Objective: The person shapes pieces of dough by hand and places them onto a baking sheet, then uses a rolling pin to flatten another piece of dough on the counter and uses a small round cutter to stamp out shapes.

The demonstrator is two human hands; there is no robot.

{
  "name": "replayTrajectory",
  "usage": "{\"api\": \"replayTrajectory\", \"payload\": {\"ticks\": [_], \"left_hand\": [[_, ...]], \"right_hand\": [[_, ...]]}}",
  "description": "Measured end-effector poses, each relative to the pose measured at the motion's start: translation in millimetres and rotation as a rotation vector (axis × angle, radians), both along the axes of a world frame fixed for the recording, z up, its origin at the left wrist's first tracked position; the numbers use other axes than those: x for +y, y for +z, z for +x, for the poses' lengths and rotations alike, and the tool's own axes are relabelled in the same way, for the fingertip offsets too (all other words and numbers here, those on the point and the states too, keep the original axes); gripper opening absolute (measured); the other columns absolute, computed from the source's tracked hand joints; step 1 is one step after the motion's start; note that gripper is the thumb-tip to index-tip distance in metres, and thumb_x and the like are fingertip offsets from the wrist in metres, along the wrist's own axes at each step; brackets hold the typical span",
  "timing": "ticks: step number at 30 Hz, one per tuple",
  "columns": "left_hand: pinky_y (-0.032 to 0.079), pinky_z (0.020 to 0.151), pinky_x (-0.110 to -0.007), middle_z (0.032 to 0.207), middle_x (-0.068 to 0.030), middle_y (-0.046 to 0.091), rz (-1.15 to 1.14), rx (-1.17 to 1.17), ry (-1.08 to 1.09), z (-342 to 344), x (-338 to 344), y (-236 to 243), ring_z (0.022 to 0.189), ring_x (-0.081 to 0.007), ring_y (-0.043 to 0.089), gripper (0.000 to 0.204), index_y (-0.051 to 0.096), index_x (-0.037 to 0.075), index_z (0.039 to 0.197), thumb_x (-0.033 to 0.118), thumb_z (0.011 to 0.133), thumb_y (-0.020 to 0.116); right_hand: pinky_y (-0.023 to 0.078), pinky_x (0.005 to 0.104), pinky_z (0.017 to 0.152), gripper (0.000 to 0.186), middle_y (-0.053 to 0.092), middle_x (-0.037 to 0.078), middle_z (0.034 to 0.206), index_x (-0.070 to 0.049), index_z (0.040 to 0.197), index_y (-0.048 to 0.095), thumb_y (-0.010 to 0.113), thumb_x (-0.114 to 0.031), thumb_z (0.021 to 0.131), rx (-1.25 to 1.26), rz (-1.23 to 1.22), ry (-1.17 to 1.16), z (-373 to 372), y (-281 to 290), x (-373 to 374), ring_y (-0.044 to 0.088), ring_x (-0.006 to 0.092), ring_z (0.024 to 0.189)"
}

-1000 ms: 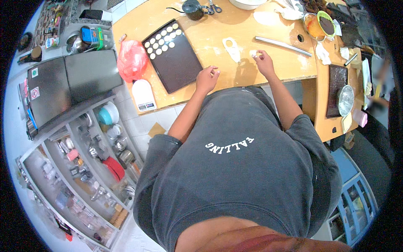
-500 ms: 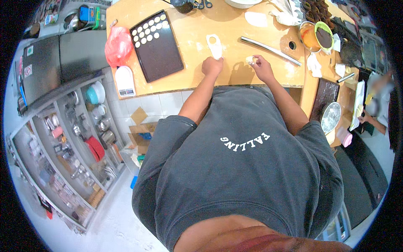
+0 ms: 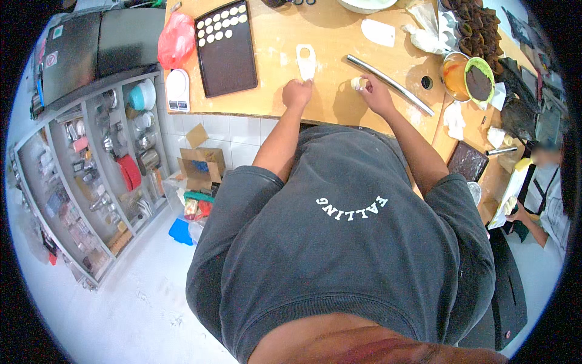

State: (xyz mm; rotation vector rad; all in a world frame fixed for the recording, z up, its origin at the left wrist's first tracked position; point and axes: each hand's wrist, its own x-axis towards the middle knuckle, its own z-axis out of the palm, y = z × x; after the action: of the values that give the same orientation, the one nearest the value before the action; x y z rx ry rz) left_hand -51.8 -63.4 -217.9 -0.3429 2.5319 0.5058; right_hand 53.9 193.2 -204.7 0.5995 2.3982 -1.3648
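Note:
A flat pale strip of dough (image 3: 306, 59) with a round hole in its far end lies on the wooden table (image 3: 273, 48). My left hand (image 3: 297, 94) is closed at its near end, the fingertips pinching the dough. To the right, my right hand (image 3: 377, 97) holds a small pale round piece (image 3: 356, 84) between thumb and fingers, just above the tabletop. Whether that piece is dough or a ring cutter I cannot tell. At the left, a dark baking tray (image 3: 228, 70) carries rows of pale dough discs (image 3: 234, 11) at its far end.
A metal tube (image 3: 391, 85) lies right of my right hand, near a white scraper (image 3: 378, 33). Bowls of orange (image 3: 456, 76) and dark filling (image 3: 479, 83) stand farther right. A white scale (image 3: 177, 90) and red plastic bag (image 3: 177, 41) sit left. Another person (image 3: 542, 200) is at far right.
The view has shifted, showing more floor at the left. My right hand has turned the small round piece so its round face shows. The left hand stays at the dough strip's near end.

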Motion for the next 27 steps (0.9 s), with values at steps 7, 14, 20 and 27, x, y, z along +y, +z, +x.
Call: {"api": "replayTrajectory", "payload": {"ticks": [7,14,20,27], "left_hand": [[0.055,0.086,-0.049,0.105,-0.0152,0.074,0.18,0.286,-0.131,-38,-12,-5,0.098,-0.0373,0.07,0.032,0.072,0.009,0.114,0.03,0.09,0.074],[0.047,0.102,-0.05,0.128,-0.0047,0.067,-0.032,0.508,-0.64,-96,10,6,0.123,-0.0286,0.057,0.037,0.069,0.015,0.13,0.016,0.093,0.069],[0.051,0.096,-0.05,0.122,-0.0071,0.07,-0.058,0.43,-0.703,-108,12,-3,0.114,-0.0324,0.062,0.032,0.075,0.015,0.121,0.016,0.089,0.07],[0.049,0.092,-0.048,0.11,-0.0106,0.073,0.054,0.41,-0.64,-114,11,-11,0.109,-0.0322,0.062,0.03,0.075,0.014,0.117,0.017,0.087,0.072]], "right_hand": [[0.055,0.0424,0.079,0.046,0.07,0.015,0.098,-0.006,0.134,0.062,0.075,-0.021,0.092,0.074,0.133,0.197,0,-3,4,0.069,0.0295,0.086],[0.052,0.0476,0.1,0.045,0.067,0.019,0.13,-0.008,0.135,0.061,0.072,-0.024,0.095,-0.049,0.088,0.199,0,3,-1,0.065,0.0376,0.118],[0.052,0.0471,0.099,0.045,0.068,0.019,0.128,-0.008,0.135,0.061,0.072,-0.024,0.094,-0.08,0.128,0.18,-7,3,-3,0.066,0.0378,0.116],[0.055,0.0468,0.092,0.049,0.071,0.019,0.118,-0.007,0.135,0.059,0.073,-0.026,0.092,-0.104,0.132,0.055,-17,2,-18,0.069,0.0357,0.105]]}}
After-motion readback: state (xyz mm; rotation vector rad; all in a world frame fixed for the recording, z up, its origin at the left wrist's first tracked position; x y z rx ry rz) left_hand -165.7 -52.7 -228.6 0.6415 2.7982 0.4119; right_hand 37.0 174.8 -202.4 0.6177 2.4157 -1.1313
